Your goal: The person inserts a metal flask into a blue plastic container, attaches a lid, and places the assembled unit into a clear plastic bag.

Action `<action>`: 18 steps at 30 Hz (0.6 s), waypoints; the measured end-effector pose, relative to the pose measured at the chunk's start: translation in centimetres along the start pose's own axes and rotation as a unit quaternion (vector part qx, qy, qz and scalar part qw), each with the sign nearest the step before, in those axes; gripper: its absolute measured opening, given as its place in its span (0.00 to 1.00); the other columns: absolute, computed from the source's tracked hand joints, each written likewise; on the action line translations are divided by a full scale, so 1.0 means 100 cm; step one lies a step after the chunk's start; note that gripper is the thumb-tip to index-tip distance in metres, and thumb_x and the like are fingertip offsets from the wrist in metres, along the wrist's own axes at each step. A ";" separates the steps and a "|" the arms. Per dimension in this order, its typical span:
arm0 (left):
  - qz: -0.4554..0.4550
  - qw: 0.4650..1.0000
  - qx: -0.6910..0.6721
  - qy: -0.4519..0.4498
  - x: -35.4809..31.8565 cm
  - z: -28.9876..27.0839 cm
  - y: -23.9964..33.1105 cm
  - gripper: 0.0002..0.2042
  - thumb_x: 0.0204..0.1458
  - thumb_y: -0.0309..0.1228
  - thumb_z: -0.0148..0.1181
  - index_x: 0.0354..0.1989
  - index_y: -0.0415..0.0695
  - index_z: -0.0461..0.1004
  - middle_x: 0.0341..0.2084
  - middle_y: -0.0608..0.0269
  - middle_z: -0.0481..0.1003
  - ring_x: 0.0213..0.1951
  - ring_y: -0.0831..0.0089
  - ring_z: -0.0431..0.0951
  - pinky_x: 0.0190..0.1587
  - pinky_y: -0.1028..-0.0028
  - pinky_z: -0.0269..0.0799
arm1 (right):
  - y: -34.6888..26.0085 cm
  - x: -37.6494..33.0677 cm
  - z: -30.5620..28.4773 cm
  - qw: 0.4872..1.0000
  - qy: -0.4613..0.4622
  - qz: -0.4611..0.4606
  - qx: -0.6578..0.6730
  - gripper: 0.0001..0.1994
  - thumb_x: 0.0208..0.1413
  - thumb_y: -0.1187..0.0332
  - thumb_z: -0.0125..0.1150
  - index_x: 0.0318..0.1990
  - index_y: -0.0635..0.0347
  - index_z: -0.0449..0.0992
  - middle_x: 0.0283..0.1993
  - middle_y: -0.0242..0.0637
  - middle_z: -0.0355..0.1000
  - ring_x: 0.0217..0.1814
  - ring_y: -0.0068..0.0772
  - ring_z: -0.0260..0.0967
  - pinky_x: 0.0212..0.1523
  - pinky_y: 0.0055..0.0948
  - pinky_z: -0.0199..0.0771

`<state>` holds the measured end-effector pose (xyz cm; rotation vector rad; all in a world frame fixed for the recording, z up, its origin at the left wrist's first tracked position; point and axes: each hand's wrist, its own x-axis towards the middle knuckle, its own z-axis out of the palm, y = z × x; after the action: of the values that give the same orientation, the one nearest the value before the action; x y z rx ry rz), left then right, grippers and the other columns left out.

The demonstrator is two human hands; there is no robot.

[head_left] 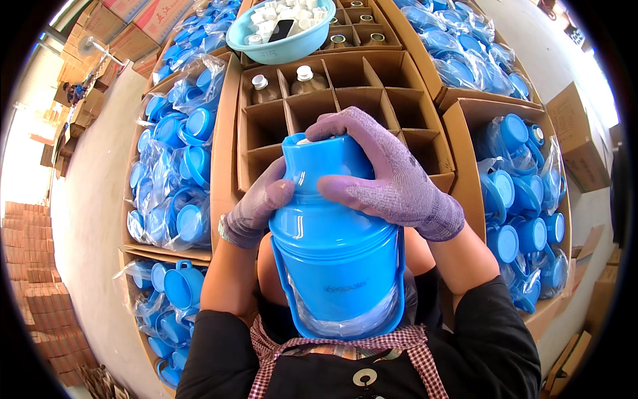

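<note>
Both gloved hands clamp the blue thermos flask [335, 246]: right hand [389, 176] fingers curl over its top, left hand [259, 203] grips the shoulder, fingertips hidden behind.

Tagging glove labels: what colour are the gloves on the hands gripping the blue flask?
Purple-grey knit gloves on both the left hand and right hand, holding the blue flask. Head view shows it best.

Left hand [256, 211]: purple knit glove, fingers curled inward, palm pressed flat, wrist bent. Right hand [392, 179]: same glove, fingers spread and arched over from above, thumb pointing left. Both forearms bare, rising from dark sleeves at the lower edge, elbows bent.
</note>
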<state>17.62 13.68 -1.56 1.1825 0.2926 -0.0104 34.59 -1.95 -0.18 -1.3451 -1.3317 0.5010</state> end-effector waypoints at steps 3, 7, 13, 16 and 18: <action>0.016 1.000 0.000 0.015 -0.003 0.002 -0.005 0.61 0.39 0.65 0.74 0.73 0.34 0.52 0.64 0.46 0.67 0.64 0.53 0.71 0.65 0.57 0.71 | 0.005 -0.003 -0.002 0.999 -0.011 -0.006 0.036 0.29 0.55 0.52 0.70 0.60 0.57 0.71 0.57 0.44 0.70 0.62 0.47 0.70 0.60 0.43 0.74; 0.019 0.996 0.079 0.040 -0.007 0.017 0.009 0.55 0.46 0.62 0.72 0.73 0.35 0.54 0.62 0.46 0.68 0.62 0.55 0.72 0.63 0.59 0.72 | 0.030 -0.008 -0.001 0.976 -0.017 0.018 0.215 0.33 0.52 0.49 0.71 0.61 0.58 0.71 0.62 0.45 0.68 0.65 0.45 0.68 0.65 0.44 0.69; 0.040 0.960 0.246 0.128 -0.010 0.032 0.011 0.52 0.52 0.67 0.64 0.71 0.33 0.56 0.59 0.43 0.72 0.59 0.56 0.75 0.60 0.62 0.73 | 0.059 -0.008 0.006 0.891 -0.042 0.051 0.449 0.35 0.50 0.50 0.72 0.63 0.59 0.70 0.62 0.43 0.70 0.64 0.39 0.69 0.67 0.40 0.69; 0.071 0.979 0.174 0.081 -0.009 0.013 -0.002 0.52 0.56 0.67 0.59 0.73 0.32 0.54 0.62 0.45 0.69 0.63 0.57 0.72 0.64 0.62 0.70 | 0.052 -0.004 -0.004 0.931 -0.041 0.050 0.358 0.34 0.52 0.49 0.71 0.62 0.59 0.71 0.60 0.42 0.72 0.62 0.37 0.70 0.65 0.38 0.70; 0.060 0.995 0.079 0.033 -0.006 0.005 -0.001 0.51 0.58 0.67 0.55 0.75 0.33 0.51 0.66 0.47 0.66 0.67 0.57 0.68 0.68 0.62 0.66 | 0.034 -0.002 -0.015 0.956 -0.029 0.065 0.284 0.32 0.52 0.49 0.71 0.60 0.60 0.73 0.56 0.42 0.73 0.59 0.36 0.72 0.61 0.37 0.73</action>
<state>17.15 13.14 -1.33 1.3587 0.2834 0.1121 37.19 -1.81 -2.80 -0.9423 -1.0352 0.9392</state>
